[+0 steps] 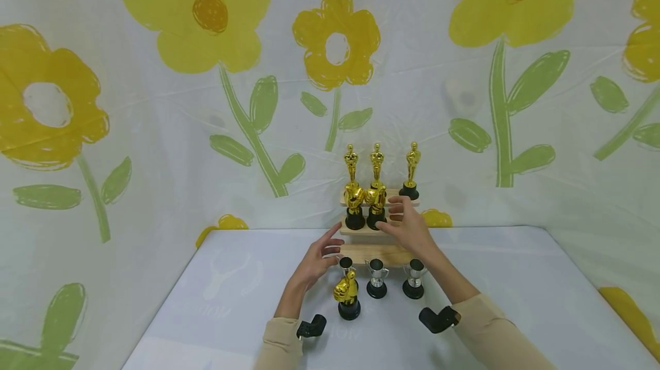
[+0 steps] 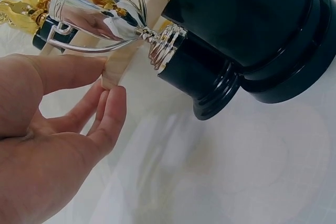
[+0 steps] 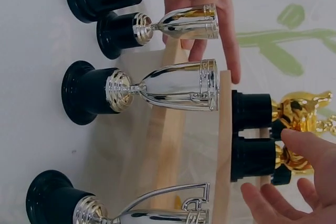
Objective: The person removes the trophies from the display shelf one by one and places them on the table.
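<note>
A three-tier wooden display stand (image 1: 378,254) stands by the back wall. My left hand (image 1: 313,264) is at its left side; in the left wrist view, thumb and fingertips pinch the end of a wooden tier (image 2: 114,69). Two gold trophies with rounded tops and black bases stand side by side on the middle tier. My right hand (image 1: 409,229) is at the right-hand gold trophy (image 1: 376,215), thumb by its base and fingers loosely bent, spread apart beside it. In the right wrist view the thumb overlaps that trophy (image 3: 254,158), with a gap below to the other fingers.
Gold figure statuettes (image 1: 411,164) line the top tier. Silver cups (image 1: 377,278) on black bases stand in a row on the white table (image 1: 247,301) before the stand. Another gold trophy (image 1: 348,295) is in front of the left cup, close by my left wrist.
</note>
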Motion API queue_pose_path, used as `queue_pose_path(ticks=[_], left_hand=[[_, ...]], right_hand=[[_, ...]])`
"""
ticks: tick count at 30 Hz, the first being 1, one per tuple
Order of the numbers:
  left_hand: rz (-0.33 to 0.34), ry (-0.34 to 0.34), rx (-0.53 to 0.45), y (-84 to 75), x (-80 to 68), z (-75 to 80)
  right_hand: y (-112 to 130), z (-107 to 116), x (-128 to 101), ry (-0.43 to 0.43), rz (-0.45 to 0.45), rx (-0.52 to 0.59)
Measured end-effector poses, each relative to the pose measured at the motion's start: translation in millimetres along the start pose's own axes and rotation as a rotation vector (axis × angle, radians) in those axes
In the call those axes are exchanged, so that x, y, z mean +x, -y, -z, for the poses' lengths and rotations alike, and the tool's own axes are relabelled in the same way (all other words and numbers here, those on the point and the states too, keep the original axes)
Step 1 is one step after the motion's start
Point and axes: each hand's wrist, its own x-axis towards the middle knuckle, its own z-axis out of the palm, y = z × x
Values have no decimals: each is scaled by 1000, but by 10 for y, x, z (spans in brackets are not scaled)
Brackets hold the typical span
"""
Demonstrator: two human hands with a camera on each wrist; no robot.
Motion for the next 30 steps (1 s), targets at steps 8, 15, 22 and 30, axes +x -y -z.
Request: queue_pose_path(ticks=[8, 15, 22, 30], left_hand=[[15, 3, -8, -97, -48, -5], [17, 12, -24, -64, -19, 7], [10, -1, -5, -10, 2, 10], [11, 3, -7, -22, 2, 6]], right_hand=[[16, -38, 76, 0, -1, -8], [22, -90, 148, -18, -4, 5], [17, -175, 206, -85, -7, -15], [27, -251, 247, -161, -12, -45]])
